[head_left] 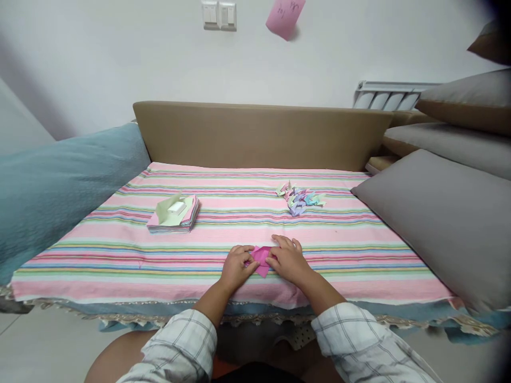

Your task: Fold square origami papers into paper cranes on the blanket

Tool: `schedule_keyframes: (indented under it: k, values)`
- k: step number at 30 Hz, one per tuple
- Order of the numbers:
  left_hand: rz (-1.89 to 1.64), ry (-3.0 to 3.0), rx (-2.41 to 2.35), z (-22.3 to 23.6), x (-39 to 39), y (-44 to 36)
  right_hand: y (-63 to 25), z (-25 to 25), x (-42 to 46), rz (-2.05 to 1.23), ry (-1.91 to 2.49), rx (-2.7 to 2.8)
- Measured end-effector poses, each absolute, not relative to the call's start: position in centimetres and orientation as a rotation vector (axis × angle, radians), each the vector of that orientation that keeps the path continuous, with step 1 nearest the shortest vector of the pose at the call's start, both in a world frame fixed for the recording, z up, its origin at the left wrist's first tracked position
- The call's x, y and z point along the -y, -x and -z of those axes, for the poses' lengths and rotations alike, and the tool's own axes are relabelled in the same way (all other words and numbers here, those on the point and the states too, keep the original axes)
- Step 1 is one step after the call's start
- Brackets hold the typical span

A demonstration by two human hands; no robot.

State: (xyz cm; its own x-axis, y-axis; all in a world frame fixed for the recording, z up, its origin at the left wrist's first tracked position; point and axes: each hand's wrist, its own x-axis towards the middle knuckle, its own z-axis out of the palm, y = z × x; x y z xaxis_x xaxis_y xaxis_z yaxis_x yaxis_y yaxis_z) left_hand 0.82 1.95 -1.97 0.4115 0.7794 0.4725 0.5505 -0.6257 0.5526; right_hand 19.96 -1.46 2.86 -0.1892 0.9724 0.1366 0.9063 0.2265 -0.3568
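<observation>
A bright pink folded sheet of origami paper [261, 260] lies on the striped cloth close to the front edge, between my two hands. My left hand [238, 267] pinches its left side, thumb and fingers pressed together. On the opposite side my right hand [288, 258] grips the paper between thumb and index finger, with the other fingers stretched out above the cloth. The fingertips hide parts of both sides of the paper. Beyond the hands sits a small heap of folded paper pieces [297, 201] in purple, blue, green and pink.
To the left stands a stack of coloured paper [190, 215] with a small white object [176, 207] on top. The striped cloth [120, 255] covers the seat. Grey cushions [435, 223] border the right, a blue-covered armrest [80, 175] the left, and a brown backrest [259, 135] the rear.
</observation>
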Motion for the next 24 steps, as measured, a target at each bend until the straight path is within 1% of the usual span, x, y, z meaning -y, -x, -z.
schedule_keyframes:
  k: [4,6,8,10,17,24]
  values:
    - [-1.014,-2.361,-1.166,1.8,-1.9,-0.9,-21.1,-1.1,2.0,-0.371,1.555,1.793]
    - [-1.005,-2.369,-1.166,1.8,-1.9,-0.9,-21.5,0.2,2.3,-0.484,1.531,1.555]
    - [-1.011,-2.380,-1.158,1.9,-2.0,-1.0,-21.4,1.3,2.7,-0.640,1.527,1.505]
    - [-1.022,-2.394,-1.147,2.0,-2.0,-1.0,-21.1,2.0,3.0,-0.707,1.510,1.552]
    - [-1.018,-2.432,-1.118,2.0,-2.0,-1.1,-19.8,2.2,3.0,-0.670,1.557,1.546]
    - [-1.010,-2.449,-1.114,2.1,-2.2,-1.0,-19.3,2.9,2.8,-0.485,1.650,1.604]
